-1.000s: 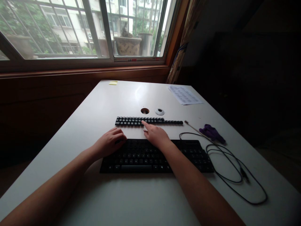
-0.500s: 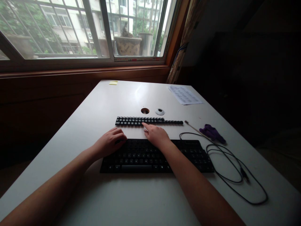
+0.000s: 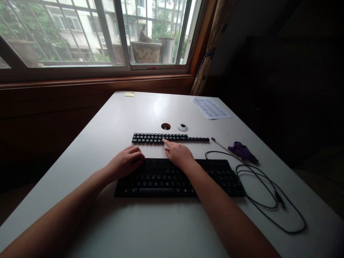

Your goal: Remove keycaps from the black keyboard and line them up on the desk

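A black keyboard (image 3: 156, 191) lies in front of me, with bare key sockets in its upper rows. My left hand (image 3: 128, 160) is closed, its bent fingers on the keyboard's upper left corner. Across the keyboard's top reaches my right hand (image 3: 178, 153), index finger stretched to the near row of loose keycaps (image 3: 146, 136). Its fingertip is at the right end of that row. The other fingers are folded under; a small dark reddish thing shows beneath them, too small to name. The keycaps stand in rows beyond the keyboard, with a thinner strip running right.
A coiled black cable (image 3: 264, 175) lies at right, beside a purple cloth (image 3: 242, 152) and a thin stick (image 3: 223, 147). Farther back are a table hole (image 3: 166, 127), a round cover (image 3: 182, 127), printed papers (image 3: 211, 108) and a yellow note (image 3: 129, 94). A window (image 3: 88, 36) is behind.
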The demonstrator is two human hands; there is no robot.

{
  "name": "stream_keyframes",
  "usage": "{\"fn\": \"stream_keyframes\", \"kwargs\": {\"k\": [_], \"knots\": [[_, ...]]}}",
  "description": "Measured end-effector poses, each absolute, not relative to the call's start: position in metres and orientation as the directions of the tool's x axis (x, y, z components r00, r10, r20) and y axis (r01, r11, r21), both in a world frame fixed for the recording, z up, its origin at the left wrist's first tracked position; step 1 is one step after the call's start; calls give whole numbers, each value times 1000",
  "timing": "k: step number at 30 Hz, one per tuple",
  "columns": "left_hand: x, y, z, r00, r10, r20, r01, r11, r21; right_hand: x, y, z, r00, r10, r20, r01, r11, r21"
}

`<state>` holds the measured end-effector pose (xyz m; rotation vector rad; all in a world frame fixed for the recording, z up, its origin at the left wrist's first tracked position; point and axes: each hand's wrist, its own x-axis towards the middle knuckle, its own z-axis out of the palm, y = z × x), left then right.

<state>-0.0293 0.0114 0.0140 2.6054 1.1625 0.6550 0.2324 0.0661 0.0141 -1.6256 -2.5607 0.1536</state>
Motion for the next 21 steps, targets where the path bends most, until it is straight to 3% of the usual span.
{"fn": "stream_keyframes", "kwargs": {"k": [17,21], "knots": [[-30,11,14,596,729,336,637,-684,355,233,65,15,-404,914,37,905,405,-127],[-30,11,14,594,736,324,643,-677,358,235,63,15,-400,911,99,897,412,-163]]}}
